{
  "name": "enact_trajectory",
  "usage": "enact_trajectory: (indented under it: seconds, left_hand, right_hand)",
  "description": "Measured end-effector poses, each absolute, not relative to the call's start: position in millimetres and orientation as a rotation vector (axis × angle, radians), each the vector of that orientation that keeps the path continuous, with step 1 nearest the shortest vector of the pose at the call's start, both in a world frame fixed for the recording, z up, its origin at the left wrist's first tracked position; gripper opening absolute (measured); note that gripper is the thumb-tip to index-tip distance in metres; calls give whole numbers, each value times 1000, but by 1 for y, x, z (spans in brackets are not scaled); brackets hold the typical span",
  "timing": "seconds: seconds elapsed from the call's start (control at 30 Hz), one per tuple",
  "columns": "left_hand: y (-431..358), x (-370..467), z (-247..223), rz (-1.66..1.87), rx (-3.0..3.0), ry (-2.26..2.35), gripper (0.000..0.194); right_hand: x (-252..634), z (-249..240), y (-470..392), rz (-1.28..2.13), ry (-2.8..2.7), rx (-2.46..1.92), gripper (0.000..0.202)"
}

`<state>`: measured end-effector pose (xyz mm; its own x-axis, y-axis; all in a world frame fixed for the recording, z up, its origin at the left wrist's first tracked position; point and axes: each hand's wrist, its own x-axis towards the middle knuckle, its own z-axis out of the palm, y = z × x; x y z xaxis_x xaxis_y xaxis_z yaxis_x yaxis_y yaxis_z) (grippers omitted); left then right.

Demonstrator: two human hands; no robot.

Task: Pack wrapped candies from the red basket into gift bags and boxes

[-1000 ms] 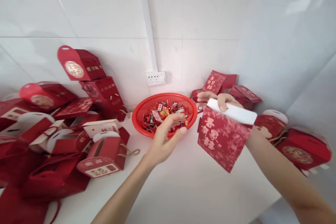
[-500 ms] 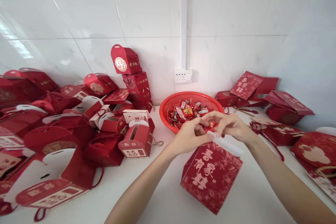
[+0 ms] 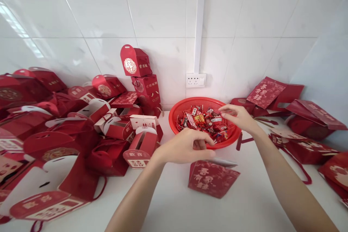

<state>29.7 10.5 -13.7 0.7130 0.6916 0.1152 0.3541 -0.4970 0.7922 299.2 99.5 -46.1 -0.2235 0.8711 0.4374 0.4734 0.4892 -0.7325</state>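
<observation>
A red paper gift bag (image 3: 213,181) with pale gold characters stands on the white table in front of me, its mouth partly spread. My left hand (image 3: 187,146) is over its back left rim, fingers loosely curled and the thumb apart from them; I see nothing between them. The thumb overlaps the rim, though contact is hard to tell. My right hand (image 3: 239,117) hangs over the right side of a red plastic basket (image 3: 174,107), fingers stretched out and holding nothing visible. Wrapped candies (image 3: 199,119) in mostly red wrappers lie in the basket.
Many red gift boxes (image 3: 108,157) crowd the left side of the table. Beside them rises a stack of boxes (image 3: 146,85). More bags and boxes (image 3: 304,148) lie at the right. A wall socket (image 3: 195,80) sits behind the basket.
Both hands were together at the bag's top and have parted. My right hand has moved up and back to the basket. The bag sits farther back, with its mouth spread wider.
</observation>
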Motion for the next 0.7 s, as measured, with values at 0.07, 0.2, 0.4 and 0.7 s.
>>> enact_trajectory:
  seconds: [0.07, 0.2, 0.4, 0.7]
  left_hand:
    - [15, 21, -13, 552, 2101, 816, 34]
    - [32, 8, -17, 717, 2075, 965, 37]
    - [77, 11, -29, 423, 2146, 1068, 27]
    - [122, 70, -36, -349, 2446, 1264, 37]
  right_hand:
    - [302, -48, 109, 531, -2057, -1243, 36]
    - [301, -61, 123, 608, -2427, -1478, 78]
    - [280, -74, 127, 500, -2628, -1718, 89]
    - [272, -64, 119, 493, -2651, -1655, 45]
